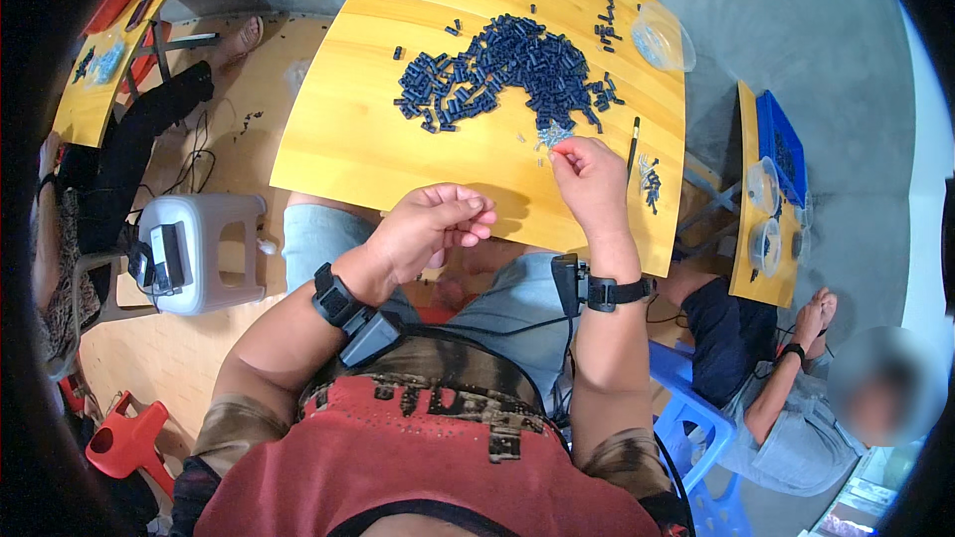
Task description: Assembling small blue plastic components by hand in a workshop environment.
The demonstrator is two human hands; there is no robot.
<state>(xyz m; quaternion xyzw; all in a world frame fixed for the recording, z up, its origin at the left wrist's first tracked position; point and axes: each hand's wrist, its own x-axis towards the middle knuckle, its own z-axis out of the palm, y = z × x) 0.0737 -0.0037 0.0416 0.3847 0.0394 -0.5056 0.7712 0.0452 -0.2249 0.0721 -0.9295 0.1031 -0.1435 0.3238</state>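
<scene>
On the yellow wood-grain table lies a large heap of small black tubular pieces (542, 65). At its near edge is a small pile of tiny shiny silvery parts (554, 133). My right hand (594, 184) reaches over that pile, its thumb and forefinger pinched together at the parts; anything between them is too small to make out. My left hand (438, 224) hovers at the table's near edge, palm turned up, thumb pressed against curled fingers. What it may hold cannot be made out. Beside my right hand are a thin black stick-like tool (634, 144) and loose small dark pieces (650, 184).
A clear plastic dish (657, 40) with small parts sits at the table's right edge. Black pieces lie scattered near it. Right, a person sits at another table (741, 268) with a blue tray (781, 144). Left stand a white stool (204, 254) and another person's leg.
</scene>
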